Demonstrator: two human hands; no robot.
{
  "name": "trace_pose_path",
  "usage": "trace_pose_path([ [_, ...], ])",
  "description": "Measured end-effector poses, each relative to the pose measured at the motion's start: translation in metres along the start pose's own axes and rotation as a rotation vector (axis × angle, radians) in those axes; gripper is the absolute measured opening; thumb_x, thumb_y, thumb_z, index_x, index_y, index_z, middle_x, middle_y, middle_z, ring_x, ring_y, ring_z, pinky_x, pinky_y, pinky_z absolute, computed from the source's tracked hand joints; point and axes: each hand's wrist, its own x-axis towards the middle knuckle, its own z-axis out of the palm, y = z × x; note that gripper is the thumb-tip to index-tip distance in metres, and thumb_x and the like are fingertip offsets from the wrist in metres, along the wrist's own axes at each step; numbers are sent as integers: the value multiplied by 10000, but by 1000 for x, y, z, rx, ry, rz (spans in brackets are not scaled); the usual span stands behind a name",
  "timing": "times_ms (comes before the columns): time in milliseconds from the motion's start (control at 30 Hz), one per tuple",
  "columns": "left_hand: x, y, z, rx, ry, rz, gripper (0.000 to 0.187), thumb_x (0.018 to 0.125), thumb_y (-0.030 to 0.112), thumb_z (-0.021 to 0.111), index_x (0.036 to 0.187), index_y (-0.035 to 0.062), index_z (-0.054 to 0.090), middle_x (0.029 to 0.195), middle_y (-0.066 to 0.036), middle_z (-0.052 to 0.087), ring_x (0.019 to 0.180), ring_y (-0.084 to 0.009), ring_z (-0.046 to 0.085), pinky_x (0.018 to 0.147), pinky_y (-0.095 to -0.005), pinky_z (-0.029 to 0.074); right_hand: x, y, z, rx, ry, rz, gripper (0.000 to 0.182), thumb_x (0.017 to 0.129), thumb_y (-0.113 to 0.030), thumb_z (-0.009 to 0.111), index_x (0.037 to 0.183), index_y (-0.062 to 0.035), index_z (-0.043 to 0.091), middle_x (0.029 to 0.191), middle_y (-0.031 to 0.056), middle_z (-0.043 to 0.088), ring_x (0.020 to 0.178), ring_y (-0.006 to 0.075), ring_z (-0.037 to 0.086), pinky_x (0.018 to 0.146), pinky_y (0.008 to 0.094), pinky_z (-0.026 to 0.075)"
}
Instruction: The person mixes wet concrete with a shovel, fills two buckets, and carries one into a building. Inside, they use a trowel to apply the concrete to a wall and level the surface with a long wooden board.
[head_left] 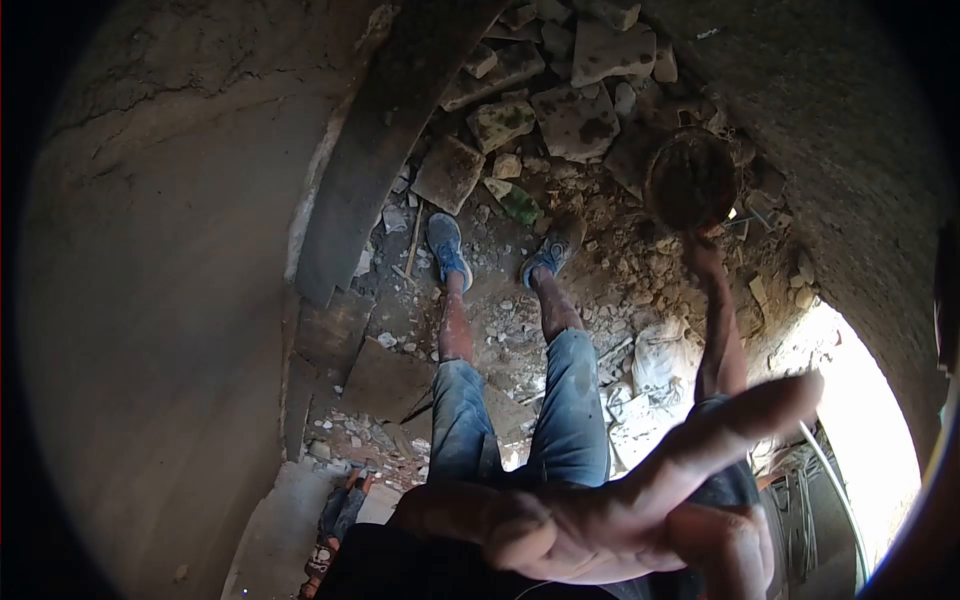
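Observation:
At the right, my right hand (705,257) is closed on the near rim of a round, dark basin (692,180) with dirt inside. The basin sits over the rubble at arm's length. Large and close to the camera at the bottom, what appears to be my left hand (610,525) has its fingers apart, one stretched toward the upper right. I see nothing held in it; part of it runs out of the frame. My legs in dusty denim (568,400) and blue shoes (448,250) stand on the littered ground between the hands and the stones.
Broken stone slabs (575,120) lie piled ahead. A green bottle (518,202) lies near my feet. A plaster wall (170,300) rises at left, and a rough curved wall (840,130) at right. A white sack (662,355) lies beside the bright opening (860,400). Another person (338,525) is at lower left.

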Motion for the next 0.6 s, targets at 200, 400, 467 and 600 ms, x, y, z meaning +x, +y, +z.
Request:
trace_pose_path([
  [200, -9, 5, -2, -54, -4, -16, 882, 855, 593, 388, 1429, 98, -61, 1153, -276, 502, 865, -293, 559, 801, -434, 424, -19, -28, -41, -266, 142, -229, 447, 859, -401, 501, 1022, 8, 575, 671, 177, 599, 622, 309, 609, 561, 376, 473],
  [400, -15, 12, -22, -98, 40, -21, 924, 838, 614, 398, 1424, 93, -91, 1141, -270, 505, 864, -276, 555, 800, -412, 419, 51, -26, -28, -752, 287, -406, 360, 862, -332, 475, 946, 3, 578, 804, 221, 609, 745, 396, 594, 620, 429, 466],
  [467, -16, 14, -29, -108, 48, -33, 939, 833, 621, 401, 1423, 91, -101, 1137, -268, 506, 863, -270, 554, 799, -405, 417, 73, -14, 4, -737, 340, -477, 381, 868, -366, 468, 952, -11, 578, 765, 200, 610, 706, 382, 597, 599, 429, 464],
  [600, -25, 22, -22, -73, 106, -53, 967, 822, 635, 408, 1420, 88, -121, 1129, -264, 508, 863, -258, 552, 799, -390, 413, 72, 41, 49, -528, 455, -729, 423, 881, -434, 453, 963, -39, 578, 687, 158, 611, 630, 355, 601, 555, 430, 459],
])
